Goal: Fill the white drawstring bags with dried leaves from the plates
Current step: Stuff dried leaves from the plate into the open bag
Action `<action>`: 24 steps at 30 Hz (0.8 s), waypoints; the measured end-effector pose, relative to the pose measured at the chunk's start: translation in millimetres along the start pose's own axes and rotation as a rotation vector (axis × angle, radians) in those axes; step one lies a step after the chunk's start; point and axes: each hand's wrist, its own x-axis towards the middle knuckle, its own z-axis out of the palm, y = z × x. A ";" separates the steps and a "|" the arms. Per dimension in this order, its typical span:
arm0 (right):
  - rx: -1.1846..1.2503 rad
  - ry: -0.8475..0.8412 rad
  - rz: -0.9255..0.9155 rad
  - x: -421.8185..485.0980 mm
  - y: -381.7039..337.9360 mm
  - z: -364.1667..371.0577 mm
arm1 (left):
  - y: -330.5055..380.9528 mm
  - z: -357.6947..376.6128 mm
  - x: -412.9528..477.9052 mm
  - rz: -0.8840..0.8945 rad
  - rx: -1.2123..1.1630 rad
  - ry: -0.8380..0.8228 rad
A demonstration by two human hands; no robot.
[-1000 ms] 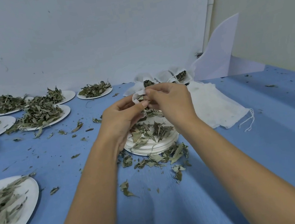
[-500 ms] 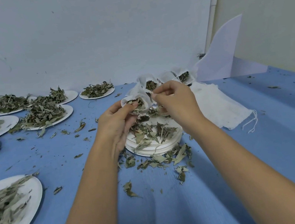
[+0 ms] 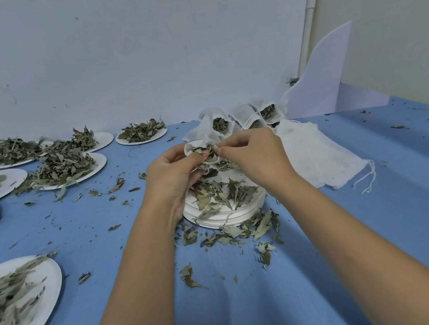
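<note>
My left hand point(image 3: 173, 175) and my right hand point(image 3: 254, 155) meet above a stack of white plates point(image 3: 227, 214) with dried leaves on top. Between them is a small white drawstring bag point(image 3: 199, 145) with leaves showing at its mouth. My left hand grips the bag from the left; my right hand pinches its rim and leaves from the right. Behind stand filled white bags point(image 3: 218, 122) with leaves showing in their open tops. A pile of flat empty bags point(image 3: 317, 156) lies to the right, its strings trailing.
Several white plates heaped with dried leaves point(image 3: 66, 167) spread over the left of the blue table point(image 3: 387, 218); one sits near the front left point(image 3: 18, 303). Loose leaves point(image 3: 234, 235) litter the cloth before the stack. A white folded card point(image 3: 329, 77) leans against the back wall.
The bag's mouth has been pulled wider, then drawn in again between the hands, with more leaves showing at it. Both hands stay above the plate stack.
</note>
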 end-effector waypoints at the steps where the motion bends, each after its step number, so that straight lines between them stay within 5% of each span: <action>1: 0.034 0.009 0.012 -0.3 -0.9 0.7 | -0.1 0.9 0.0 0.026 0.033 0.046; 8: 0.200 -0.208 0.014 -3.7 -10.8 7.4 | 2.4 7.0 0.1 0.315 0.378 0.438; 17: 0.466 -0.110 0.144 -1.9 -3.9 4.8 | 7.9 12.2 -3.3 0.170 0.277 0.133; 24: 0.522 -0.385 0.129 -3.1 -12.3 5.4 | 1.0 8.7 -2.9 0.457 0.565 0.400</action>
